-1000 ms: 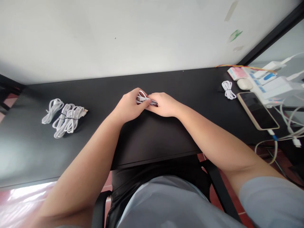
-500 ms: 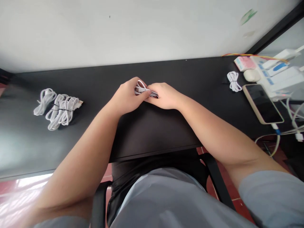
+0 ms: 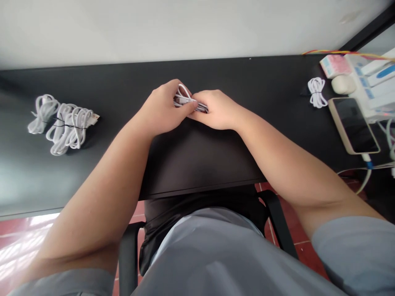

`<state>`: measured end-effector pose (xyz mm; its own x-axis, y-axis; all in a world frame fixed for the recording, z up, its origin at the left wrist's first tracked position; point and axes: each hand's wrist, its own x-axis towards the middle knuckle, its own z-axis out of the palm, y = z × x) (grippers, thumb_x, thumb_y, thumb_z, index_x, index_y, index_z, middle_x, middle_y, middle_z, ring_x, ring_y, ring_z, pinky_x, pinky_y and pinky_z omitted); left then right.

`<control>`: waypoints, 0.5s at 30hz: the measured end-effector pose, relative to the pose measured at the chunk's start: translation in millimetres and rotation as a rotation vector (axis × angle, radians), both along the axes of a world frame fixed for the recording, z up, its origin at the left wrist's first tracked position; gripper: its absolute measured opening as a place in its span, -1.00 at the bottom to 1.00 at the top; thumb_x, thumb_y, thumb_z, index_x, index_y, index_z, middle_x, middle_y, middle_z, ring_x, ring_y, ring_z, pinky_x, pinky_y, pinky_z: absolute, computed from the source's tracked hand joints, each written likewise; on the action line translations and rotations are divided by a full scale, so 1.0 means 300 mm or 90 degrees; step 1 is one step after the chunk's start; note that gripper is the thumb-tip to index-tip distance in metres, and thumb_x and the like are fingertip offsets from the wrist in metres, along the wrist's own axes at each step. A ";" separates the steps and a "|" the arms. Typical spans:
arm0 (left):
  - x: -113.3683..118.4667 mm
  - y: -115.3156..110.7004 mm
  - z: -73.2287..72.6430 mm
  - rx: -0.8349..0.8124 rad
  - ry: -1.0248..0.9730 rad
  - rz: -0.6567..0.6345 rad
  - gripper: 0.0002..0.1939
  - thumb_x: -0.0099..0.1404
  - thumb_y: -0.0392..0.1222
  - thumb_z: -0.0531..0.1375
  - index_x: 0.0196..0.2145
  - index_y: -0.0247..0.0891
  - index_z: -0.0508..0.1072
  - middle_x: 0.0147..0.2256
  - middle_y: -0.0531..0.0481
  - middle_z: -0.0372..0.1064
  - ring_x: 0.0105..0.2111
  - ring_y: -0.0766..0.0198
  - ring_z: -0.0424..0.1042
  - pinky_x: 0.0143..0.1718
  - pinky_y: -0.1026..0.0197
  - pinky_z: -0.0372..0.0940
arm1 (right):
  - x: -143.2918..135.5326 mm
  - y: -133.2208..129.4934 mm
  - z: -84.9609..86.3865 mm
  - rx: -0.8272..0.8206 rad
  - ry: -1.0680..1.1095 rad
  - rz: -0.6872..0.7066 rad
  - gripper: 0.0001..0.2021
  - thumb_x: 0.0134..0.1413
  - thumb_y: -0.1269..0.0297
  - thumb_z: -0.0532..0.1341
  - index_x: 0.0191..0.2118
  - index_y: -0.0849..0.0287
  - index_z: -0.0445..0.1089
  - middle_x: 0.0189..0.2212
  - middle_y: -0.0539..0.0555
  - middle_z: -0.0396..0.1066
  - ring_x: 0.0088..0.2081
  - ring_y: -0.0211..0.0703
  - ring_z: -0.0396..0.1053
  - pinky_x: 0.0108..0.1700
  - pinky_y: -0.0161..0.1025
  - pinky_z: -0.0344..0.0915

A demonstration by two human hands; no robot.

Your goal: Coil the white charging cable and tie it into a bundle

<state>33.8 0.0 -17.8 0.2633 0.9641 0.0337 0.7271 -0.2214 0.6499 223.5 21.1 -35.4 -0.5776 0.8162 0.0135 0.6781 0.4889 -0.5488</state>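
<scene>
A folded white cable (image 3: pixel 184 99) is held between both hands over the middle of the black desk (image 3: pixel 197 164). One loop of it sticks up between the hands. My left hand (image 3: pixel 165 107) is closed on the cable's left part, its thumb lying across the front. My right hand (image 3: pixel 216 109) grips the right end of the same bundle, and the fingers of the two hands meet around it. The fingertips behind the cable are partly hidden.
Several white cable bundles (image 3: pixel 68 125) lie at the desk's left. At the right are another white bundle (image 3: pixel 317 92), a phone (image 3: pixel 354 125) with a cord plugged in, a rounded white object (image 3: pixel 343 84), a pink-and-white box (image 3: pixel 335 66) and a power strip (image 3: pixel 375 88).
The view has tilted down and shifted slightly, so the desk and its objects sit higher in the picture. Both hands keep nearly the same hold on the cable.
</scene>
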 end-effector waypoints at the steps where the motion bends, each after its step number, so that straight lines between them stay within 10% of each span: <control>1: 0.000 0.000 0.000 -0.005 0.002 0.002 -0.61 0.27 0.17 0.19 -0.13 -0.17 0.47 -0.20 0.05 0.49 -0.27 0.39 0.33 -0.16 0.21 0.20 | 0.000 0.000 0.000 0.002 -0.001 0.001 -0.73 0.30 0.08 0.20 -0.23 0.21 0.41 -0.26 0.08 0.45 -0.22 -0.19 0.35 -0.19 -0.27 0.11; 15: 0.004 -0.006 0.008 0.004 0.034 0.000 -0.64 0.29 0.10 0.20 -0.11 -0.19 0.47 -0.18 0.05 0.48 -0.27 0.43 0.31 -0.17 0.27 0.17 | -0.004 0.001 0.003 0.040 -0.037 -0.005 -0.69 0.30 0.04 0.21 -0.26 0.22 0.40 -0.27 0.04 0.46 -0.18 -0.19 0.40 -0.21 -0.30 0.12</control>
